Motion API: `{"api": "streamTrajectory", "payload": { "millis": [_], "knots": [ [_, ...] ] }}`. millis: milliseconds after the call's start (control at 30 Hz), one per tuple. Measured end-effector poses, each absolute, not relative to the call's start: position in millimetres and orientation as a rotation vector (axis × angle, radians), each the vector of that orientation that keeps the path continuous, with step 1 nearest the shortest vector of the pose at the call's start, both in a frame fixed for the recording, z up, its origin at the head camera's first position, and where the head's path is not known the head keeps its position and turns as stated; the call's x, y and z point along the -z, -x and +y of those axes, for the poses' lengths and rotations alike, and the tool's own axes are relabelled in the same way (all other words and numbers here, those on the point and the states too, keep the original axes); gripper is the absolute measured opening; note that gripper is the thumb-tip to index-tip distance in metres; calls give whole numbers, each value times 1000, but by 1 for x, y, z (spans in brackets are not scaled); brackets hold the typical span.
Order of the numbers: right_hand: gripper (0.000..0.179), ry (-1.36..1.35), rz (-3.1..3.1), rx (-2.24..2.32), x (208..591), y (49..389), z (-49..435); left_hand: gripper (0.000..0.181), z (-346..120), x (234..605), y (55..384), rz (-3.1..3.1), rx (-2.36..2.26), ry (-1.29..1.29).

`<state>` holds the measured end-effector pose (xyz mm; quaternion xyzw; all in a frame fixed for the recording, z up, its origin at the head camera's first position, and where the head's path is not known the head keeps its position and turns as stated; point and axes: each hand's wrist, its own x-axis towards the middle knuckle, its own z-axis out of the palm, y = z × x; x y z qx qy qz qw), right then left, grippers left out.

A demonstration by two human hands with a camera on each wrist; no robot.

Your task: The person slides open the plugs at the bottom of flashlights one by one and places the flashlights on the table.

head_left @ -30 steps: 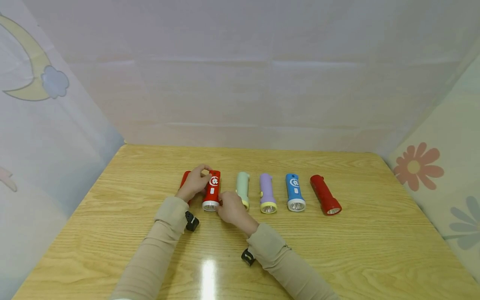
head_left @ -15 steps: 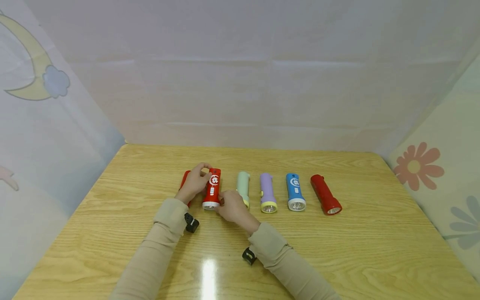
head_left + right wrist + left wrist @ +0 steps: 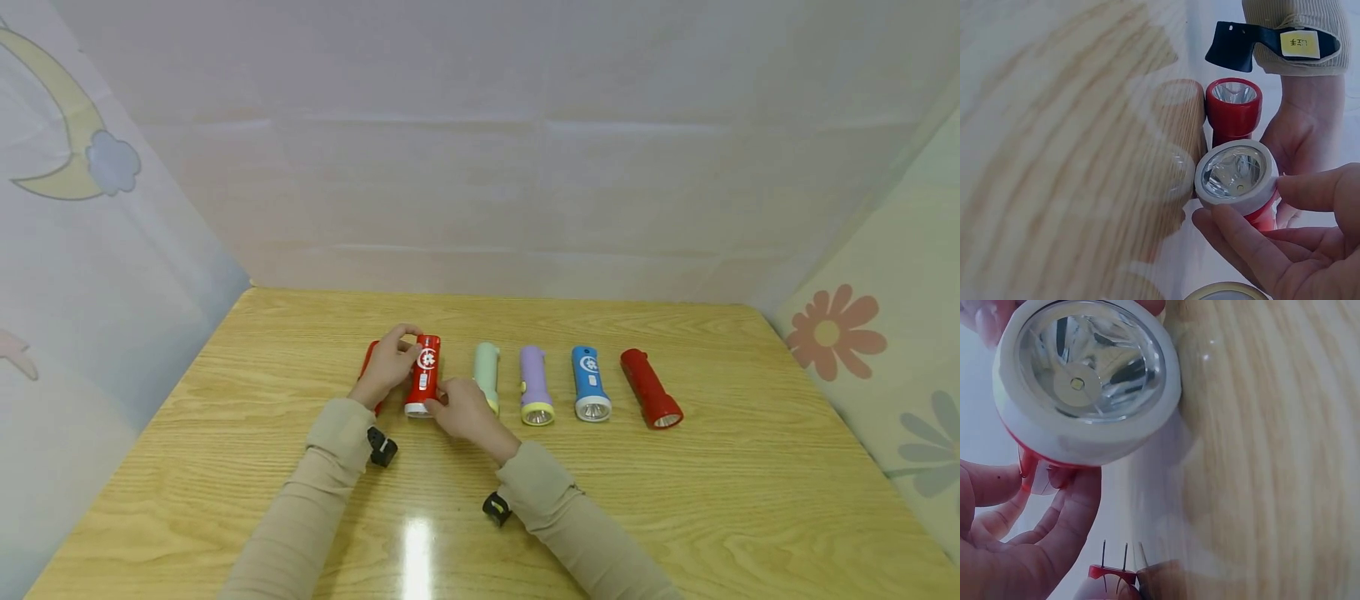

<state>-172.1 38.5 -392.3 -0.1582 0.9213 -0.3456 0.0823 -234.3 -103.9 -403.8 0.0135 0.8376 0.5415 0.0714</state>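
In the head view a red flashlight point(image 3: 426, 372) with a white head and a white moon print points its lens towards me. My left hand point(image 3: 387, 364) grips its rear part from the left. From the right, my right hand point(image 3: 464, 406) holds the white head point(image 3: 1238, 178) between thumb and fingers. The left wrist view shows the lens point(image 3: 1088, 369) close up, with left-hand fingers point(image 3: 1079, 506) around the body behind it. Beside it on the left lies another red flashlight point(image 3: 369, 358), partly hidden by my left hand.
Rightwards in a row lie a mint flashlight point(image 3: 486, 367), a purple one point(image 3: 533, 375), a blue one point(image 3: 588, 375) and a slanted red one point(image 3: 647, 383). A small red-and-white piece with metal prongs point(image 3: 1113, 570) shows low in the left wrist view. Printed cloth point(image 3: 487, 167) walls the wooden table point(image 3: 712, 500).
The held red flashlight has shifted slightly away from me, and its tail stands a little higher in the head view. Both hands keep their hold and moved slightly with it.
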Motion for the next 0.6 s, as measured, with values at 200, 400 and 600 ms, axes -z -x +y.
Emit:
{"api": "streamTrajectory", "payload": {
  "millis": [200,400,600],
  "knots": [
    [20,419,2735,1053,393,175,37,26,-105,403,233,2506,-1656,-54],
    [25,388,2720,1079,394,176,37,29,-106,401,231,2476,-1701,-85],
    [28,378,2729,1091,394,177,36,30,-107,399,230,2489,-1727,-111]
  ]
}}
